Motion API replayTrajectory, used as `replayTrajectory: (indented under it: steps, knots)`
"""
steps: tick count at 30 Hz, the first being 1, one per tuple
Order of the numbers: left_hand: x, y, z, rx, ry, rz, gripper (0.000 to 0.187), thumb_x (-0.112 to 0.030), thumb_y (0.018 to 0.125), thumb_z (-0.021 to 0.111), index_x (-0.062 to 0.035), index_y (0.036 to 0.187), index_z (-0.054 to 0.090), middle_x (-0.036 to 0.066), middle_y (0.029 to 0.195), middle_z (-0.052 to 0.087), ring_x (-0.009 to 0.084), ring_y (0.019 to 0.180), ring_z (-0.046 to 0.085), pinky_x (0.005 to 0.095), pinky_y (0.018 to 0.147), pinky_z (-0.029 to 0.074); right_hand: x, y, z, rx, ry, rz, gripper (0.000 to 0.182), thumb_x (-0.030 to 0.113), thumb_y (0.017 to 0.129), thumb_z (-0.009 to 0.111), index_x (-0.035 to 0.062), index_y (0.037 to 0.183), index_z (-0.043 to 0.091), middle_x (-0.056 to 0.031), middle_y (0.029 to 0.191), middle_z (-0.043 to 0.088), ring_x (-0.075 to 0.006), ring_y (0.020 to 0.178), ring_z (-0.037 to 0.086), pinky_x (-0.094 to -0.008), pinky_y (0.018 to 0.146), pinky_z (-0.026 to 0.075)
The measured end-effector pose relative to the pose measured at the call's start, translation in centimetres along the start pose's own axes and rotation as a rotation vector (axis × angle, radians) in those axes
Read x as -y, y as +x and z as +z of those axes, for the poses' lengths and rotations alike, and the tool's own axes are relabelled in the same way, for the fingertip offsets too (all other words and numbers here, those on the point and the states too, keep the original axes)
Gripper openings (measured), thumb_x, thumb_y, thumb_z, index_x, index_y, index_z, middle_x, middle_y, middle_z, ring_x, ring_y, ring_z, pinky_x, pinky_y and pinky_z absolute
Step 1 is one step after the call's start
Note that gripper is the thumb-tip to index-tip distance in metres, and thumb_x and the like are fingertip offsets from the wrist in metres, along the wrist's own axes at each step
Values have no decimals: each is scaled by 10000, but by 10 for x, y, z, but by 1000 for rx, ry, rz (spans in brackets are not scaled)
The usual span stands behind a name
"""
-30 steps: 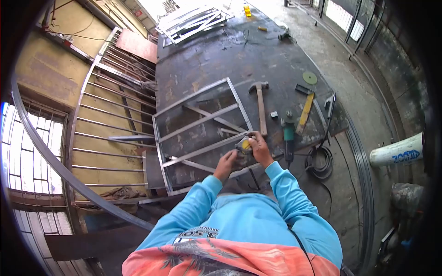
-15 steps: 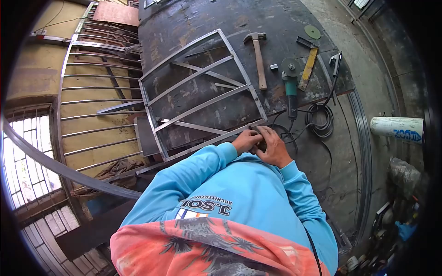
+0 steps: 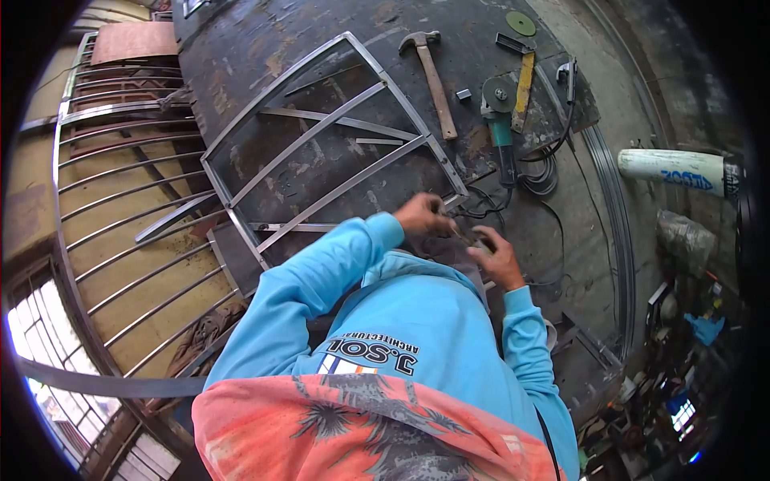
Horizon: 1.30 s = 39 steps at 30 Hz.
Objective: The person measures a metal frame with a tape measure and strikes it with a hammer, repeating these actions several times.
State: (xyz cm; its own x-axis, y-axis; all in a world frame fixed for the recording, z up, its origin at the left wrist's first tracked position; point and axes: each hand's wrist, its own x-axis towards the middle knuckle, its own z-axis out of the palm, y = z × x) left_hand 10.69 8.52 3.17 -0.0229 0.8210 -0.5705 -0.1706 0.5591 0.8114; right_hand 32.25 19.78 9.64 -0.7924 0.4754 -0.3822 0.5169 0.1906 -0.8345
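Observation:
Just off the near corner of a metal frame [image 3: 325, 120], my left hand [image 3: 423, 215] has its fingers bent round something small that I cannot make out. A short distance to the right and lower, my right hand [image 3: 497, 258] is curled, with thumb and fingers round a small greyish piece that blurs. Something thin seems to lie between the two hands; whether it joins them I cannot tell. The frame, with curved bars, rests on the dark metal table [image 3: 265, 48]. Beyond the hands is an angle grinder [image 3: 501, 140] with its disc upward.
A hammer [image 3: 437, 88], a small metal block [image 3: 464, 94], a yellow-handled tool [image 3: 524, 92], a green disc [image 3: 520, 23] and a welding holder [image 3: 569, 80] lie on the table. Coiled cable [image 3: 539, 178] is at the right. A barred grille [image 3: 120, 200] stands left.
My hands, together before, have moved apart, the left one up and leftward, the right one slightly right. The view has shifted, so the table and tools appear further left and higher.

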Motion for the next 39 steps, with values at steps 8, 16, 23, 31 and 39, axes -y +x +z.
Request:
replayTrajectory:
  steps: [8, 16, 23, 31, 39]
  knots:
    - [1, 73, -167, -414, -893, 113, 195, -133, 835, 708, -7, 941, 605, 94, 858, 657, 173, 709, 642, 269, 613, 522, -128, -67, -34, -68, 84, 526, 302, 166, 793, 681, -26, 1026, 671, -84, 895, 679, -144, 794, 610, -282, 742, 482]
    - [-6, 94, -161, -511, -799, 21, 229, -191, 867, 685, -20, 992, 598, 54, 870, 658, 155, 710, 631, 254, 605, 507, -112, -42, -5, -182, 93, 581, 243, 139, 818, 649, -49, 970, 674, -52, 840, 665, -130, 781, 587, -269, 717, 457]
    - [1, 95, -166, -477, -784, 28, 288, -248, 884, 666, -1, 1015, 596, 78, 860, 645, 156, 708, 623, 264, 624, 512, -115, -31, 3, -152, 135, 598, 245, 158, 817, 650, -33, 967, 679, -71, 848, 682, -129, 779, 598, -276, 727, 470]
    - [22, 65, -156, -545, -279, 63, 379, -310, 880, 647, 27, 1053, 637, 121, 892, 686, 155, 762, 640, 273, 654, 500, -121, -26, 6, -117, 197, 629, 237, 147, 823, 657, -33, 975, 677, -68, 868, 682, -126, 797, 597, -268, 741, 469]
    - [23, 18, -123, -530, 387, 30, 419, -299, 795, 706, -36, 1114, 644, 171, 1032, 675, 316, 928, 660, 367, 838, 505, -125, -26, 4, -98, 252, 661, 235, 148, 827, 666, -32, 976, 678, -65, 885, 679, -132, 808, 596, -269, 749, 466]
